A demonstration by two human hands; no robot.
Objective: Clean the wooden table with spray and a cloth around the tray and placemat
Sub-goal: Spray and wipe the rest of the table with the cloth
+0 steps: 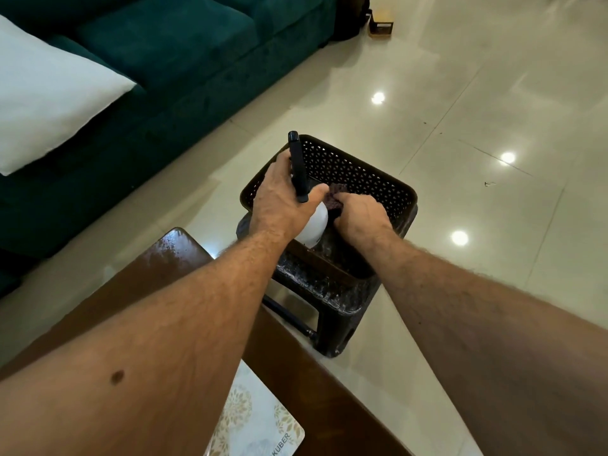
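While both bare arms reach forward over the corner of the wooden table (184, 258), the hands meet inside a dark perforated basket (358, 174) that stands on a dark stool (335, 311) at about twelve o'clock from the table corner. The left hand (283, 199) is wrapped around the neck of a spray bottle (314, 227), fingers closed on it, with the black spray head and trigger (297, 166) sticking up past the knuckles toward twelve o'clock and the white rounded body showing below the palm. The right hand (360, 218) sits just beside it at three o'clock, fingers curled down and pinched on a dark reddish cloth (335, 199) that lies in the basket; how much of the cloth is in the grip cannot be told. Thumb of the left hand and cloth are touching or nearly so. On the table, at about six o'clock under the left forearm, a pale placemat (260, 419) with a leaf pattern and printed lettering lies flat. A green sofa (184, 60) with a white cushion (46, 93) fills the ten o'clock side, and glossy floor tiles (493, 126) spread across the right.
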